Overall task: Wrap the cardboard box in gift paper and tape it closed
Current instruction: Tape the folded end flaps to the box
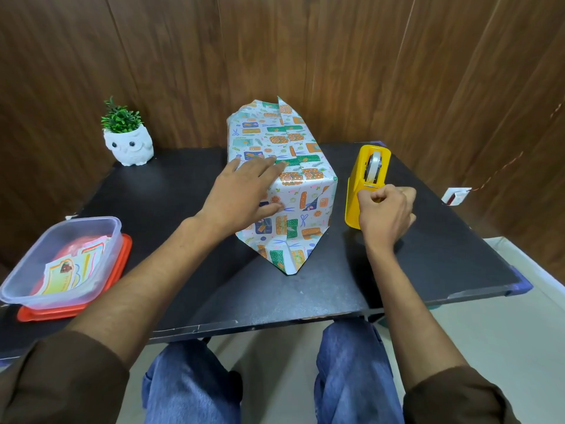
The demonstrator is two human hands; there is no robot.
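Head view, box [305, 179] lengthwise away from person, left hand [241, 191] flat on it, right hand [386, 209] pinching tape [373, 165] at dispenser [354, 194]

white gift-patterned paper [284, 191], yellow tape dispenser [360, 185], black table [305, 286].

Dark brown wood-panelled walls [367, 56] rose beyond the left hand [241, 194]; a matte black rectangular table [275, 295] lay beneath it, pale smooth floor [504, 332] right of the right hand [386, 212].
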